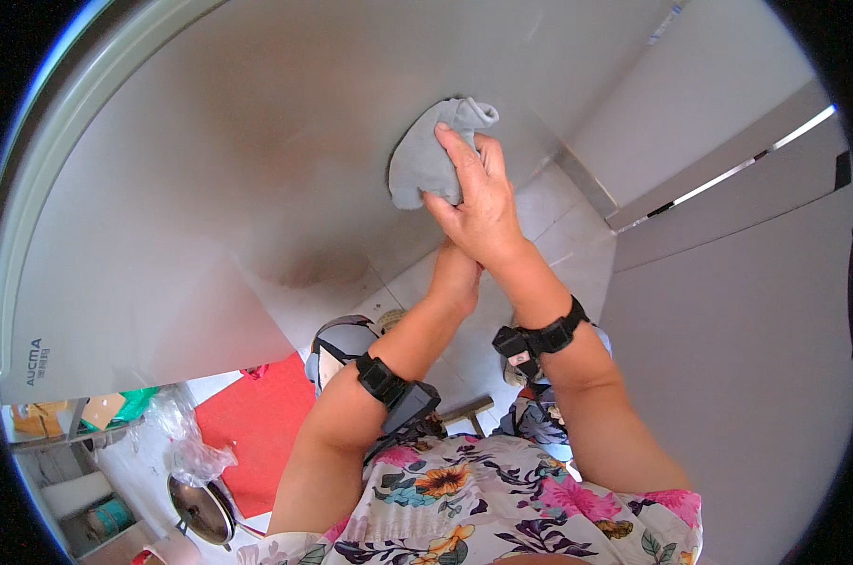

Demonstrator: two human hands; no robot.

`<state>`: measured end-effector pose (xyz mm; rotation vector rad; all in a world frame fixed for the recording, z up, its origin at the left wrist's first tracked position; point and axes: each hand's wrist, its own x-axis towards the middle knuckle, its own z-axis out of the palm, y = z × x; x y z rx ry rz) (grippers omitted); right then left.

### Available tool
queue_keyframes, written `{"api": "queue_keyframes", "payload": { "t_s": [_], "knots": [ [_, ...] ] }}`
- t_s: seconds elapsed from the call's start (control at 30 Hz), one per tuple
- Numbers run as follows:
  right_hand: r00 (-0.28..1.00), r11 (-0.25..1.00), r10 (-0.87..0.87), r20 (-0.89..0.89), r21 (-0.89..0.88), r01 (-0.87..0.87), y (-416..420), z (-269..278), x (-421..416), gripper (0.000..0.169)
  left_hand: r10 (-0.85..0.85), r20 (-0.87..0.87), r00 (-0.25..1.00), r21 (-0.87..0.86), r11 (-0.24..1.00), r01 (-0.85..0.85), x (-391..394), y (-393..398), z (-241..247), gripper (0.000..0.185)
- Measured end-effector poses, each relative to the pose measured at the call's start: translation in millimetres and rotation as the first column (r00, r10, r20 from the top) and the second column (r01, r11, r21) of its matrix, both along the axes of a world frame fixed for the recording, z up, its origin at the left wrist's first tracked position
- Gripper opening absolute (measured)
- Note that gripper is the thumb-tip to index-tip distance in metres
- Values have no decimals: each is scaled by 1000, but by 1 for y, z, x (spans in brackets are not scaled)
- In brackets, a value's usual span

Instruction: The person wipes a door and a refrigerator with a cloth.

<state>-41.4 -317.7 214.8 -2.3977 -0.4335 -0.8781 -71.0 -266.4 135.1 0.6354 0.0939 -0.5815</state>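
Observation:
My right hand (476, 191) grips a grey cloth (430, 159). It presses the cloth against the smooth grey panel of an AUCMA appliance (257, 141). The cloth's upper corner is folded over. My left hand (459, 263) lies below and behind the right one, near its wrist. Its fingers are hidden, so whether they hold anything does not show. Both forearms wear black straps with small devices. Brownish dark patches, perhaps reflections, appear on the panel.
Grey cabinet-like panels (737, 339) stand close at the right. Pale floor tiles (560, 212) run between. At lower left are a red mat (257, 431), clear plastic bags (186, 438), a lidded pan (200, 510) and a shelf (80, 441) with items. A small stool (469, 408) sits beneath me.

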Motion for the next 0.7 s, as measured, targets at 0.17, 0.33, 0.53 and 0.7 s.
{"api": "queue_keyframes", "payload": {
  "t_s": [0.17,0.33,0.53,0.7],
  "knots": [
    [978,953,-189,89,258,161,-40,-54,29,66,-151,-89,984,-15,988,151,-2,-6,-4,35],
    [972,915,-232,-21,335,225,-46,-31,26,61,-298,21,954,-52,953,299,-4,-6,-2,41],
    [990,988,-19,138,-149,40,34,64,-11,72,-296,438,849,-451,745,492,-14,19,32,71],
    [980,985,-164,113,-32,168,39,55,2,75,-439,392,808,-442,680,584,-13,24,28,82]
  ]
}}
